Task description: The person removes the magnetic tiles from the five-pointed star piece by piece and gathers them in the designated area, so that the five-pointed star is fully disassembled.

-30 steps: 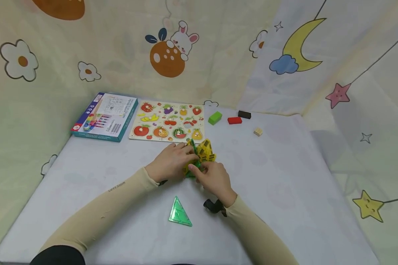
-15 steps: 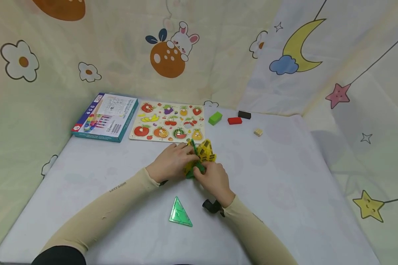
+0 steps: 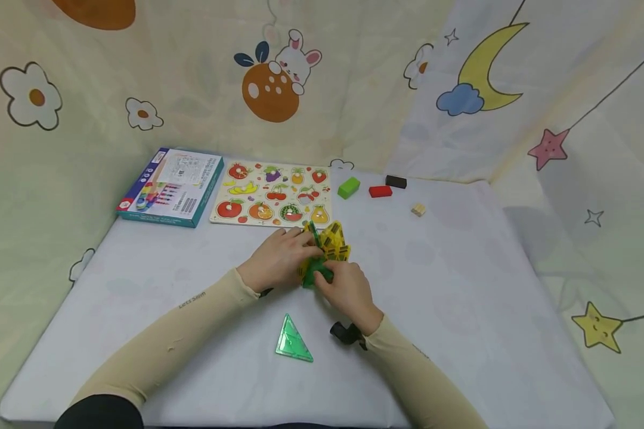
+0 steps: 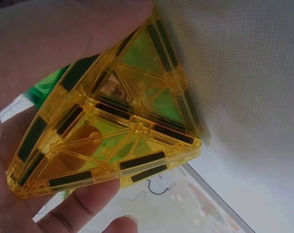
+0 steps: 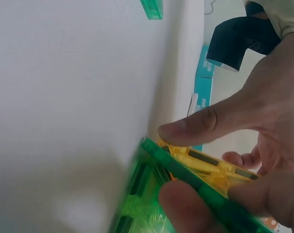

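A build of yellow and green see-through magnetic tiles (image 3: 333, 239) stands between both hands at the middle of the table. My left hand (image 3: 281, 259) grips it from the left; the left wrist view shows my thumb above and fingers below the yellow triangle tiles (image 4: 137, 141). With thumb and finger, my right hand (image 3: 349, 292) pinches a green tile (image 3: 315, 269) at the build's near side. In the right wrist view that green tile (image 5: 200, 187) is seen edge-on, beside another green tile and a yellow one. Fingers hide part of the build.
One loose green triangle tile (image 3: 293, 339) lies nearer the front. Behind the hands are a fruit puzzle board (image 3: 271, 193) and a flat box (image 3: 172, 187). Green (image 3: 349, 187), red (image 3: 380, 191) and black (image 3: 396, 182) blocks and a small pale wooden piece (image 3: 418, 209) lie back right.
The green tile under my right hand has turned, so more of its face shows toward the head camera. My left hand has kept its hold on the build.
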Demonstrator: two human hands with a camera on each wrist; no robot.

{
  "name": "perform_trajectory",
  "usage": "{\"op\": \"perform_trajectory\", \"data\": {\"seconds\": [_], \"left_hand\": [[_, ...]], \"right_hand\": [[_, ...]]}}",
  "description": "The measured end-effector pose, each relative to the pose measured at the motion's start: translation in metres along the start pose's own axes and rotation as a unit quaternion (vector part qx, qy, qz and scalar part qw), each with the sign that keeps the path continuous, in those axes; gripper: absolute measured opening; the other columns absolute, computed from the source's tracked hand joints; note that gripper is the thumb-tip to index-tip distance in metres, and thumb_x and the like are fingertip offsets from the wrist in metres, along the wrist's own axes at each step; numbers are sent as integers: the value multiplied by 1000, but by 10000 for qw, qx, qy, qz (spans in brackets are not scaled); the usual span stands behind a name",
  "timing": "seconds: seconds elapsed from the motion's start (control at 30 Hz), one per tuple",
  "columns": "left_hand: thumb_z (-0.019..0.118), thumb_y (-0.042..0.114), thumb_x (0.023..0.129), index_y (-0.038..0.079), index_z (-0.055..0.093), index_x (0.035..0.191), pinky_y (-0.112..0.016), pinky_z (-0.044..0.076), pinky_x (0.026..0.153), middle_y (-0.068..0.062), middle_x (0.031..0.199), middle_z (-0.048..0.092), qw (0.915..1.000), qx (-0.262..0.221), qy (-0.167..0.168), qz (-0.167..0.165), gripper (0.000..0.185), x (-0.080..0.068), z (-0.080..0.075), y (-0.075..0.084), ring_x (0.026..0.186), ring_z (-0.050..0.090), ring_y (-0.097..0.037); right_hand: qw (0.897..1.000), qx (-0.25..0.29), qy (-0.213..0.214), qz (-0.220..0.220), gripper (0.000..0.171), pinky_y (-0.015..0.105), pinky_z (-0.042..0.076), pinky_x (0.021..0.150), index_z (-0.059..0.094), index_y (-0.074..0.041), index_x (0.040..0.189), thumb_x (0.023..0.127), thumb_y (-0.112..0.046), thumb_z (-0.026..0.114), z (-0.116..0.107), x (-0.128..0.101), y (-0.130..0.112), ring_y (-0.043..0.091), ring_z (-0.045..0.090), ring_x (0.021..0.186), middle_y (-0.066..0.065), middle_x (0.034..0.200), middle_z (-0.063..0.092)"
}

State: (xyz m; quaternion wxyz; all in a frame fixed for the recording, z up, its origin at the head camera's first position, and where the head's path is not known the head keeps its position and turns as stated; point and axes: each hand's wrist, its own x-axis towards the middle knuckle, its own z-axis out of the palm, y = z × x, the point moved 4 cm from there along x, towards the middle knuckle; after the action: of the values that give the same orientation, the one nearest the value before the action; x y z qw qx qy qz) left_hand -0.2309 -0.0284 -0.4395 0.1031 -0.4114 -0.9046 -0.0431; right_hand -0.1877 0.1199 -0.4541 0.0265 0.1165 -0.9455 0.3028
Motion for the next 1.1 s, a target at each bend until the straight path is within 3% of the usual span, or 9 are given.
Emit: {"op": "perform_trajectory", "data": {"seconds": [0.17, 0.4, 0.53, 0.83, 1.1], "left_hand": [[94, 30, 75, 25, 74, 125, -46, 57, 95, -1, 119, 67, 10000, -60, -15, -11, 54, 0, -1, 0, 113, 63, -25], [95, 30, 75, 26, 73, 126, -47, 58, 94, -2, 119, 67, 10000, -45, -27, 10, 55, 0, -3, -1, 113, 64, -25], [96, 30, 73, 26, 73, 126, -47, 57, 94, -2, 119, 67, 10000, -64, -37, 14, 57, 0, -3, -1, 113, 64, -25], [96, 32, 72, 26, 72, 128, -47, 56, 94, -2, 121, 67, 9997, -198, -134, 18, 60, 0, 1, 0, 115, 62, -26], [96, 33, 71, 24, 71, 127, -47, 56, 95, -2, 122, 66, 9998, -169, -85, 74, 62, 1, 1, -2, 115, 61, -25]], "right_hand": [[9995, -28, -156, -290, 21, 19, 26, 48, 67, -9, 78, 95, -20, 72, -6, -3, 2, 6, 36, 50, -8, 58, 39], [9981, 267, -406, -378, 12, 19, 32, 46, 76, -7, 98, 94, -18, 75, -17, -12, 15, 5, 40, 48, -4, 65, 57], [9958, 573, -576, -425, 10, 20, 36, 47, 76, -9, 96, 94, -19, 76, -24, -17, 25, 4, 44, 48, -3, 68, 62], [9823, 900, -1593, -411, 17, 19, 31, 47, 76, -14, 88, 94, -30, 77, -29, -31, 47, 2, 38, 47, -9, 58, 54], [9573, 854, -2652, -774, 23, 17, 30, 48, 70, -17, 78, 93, -33, 79, -20, -44, 54, -1, 34, 46, -13, 52, 38]]}}
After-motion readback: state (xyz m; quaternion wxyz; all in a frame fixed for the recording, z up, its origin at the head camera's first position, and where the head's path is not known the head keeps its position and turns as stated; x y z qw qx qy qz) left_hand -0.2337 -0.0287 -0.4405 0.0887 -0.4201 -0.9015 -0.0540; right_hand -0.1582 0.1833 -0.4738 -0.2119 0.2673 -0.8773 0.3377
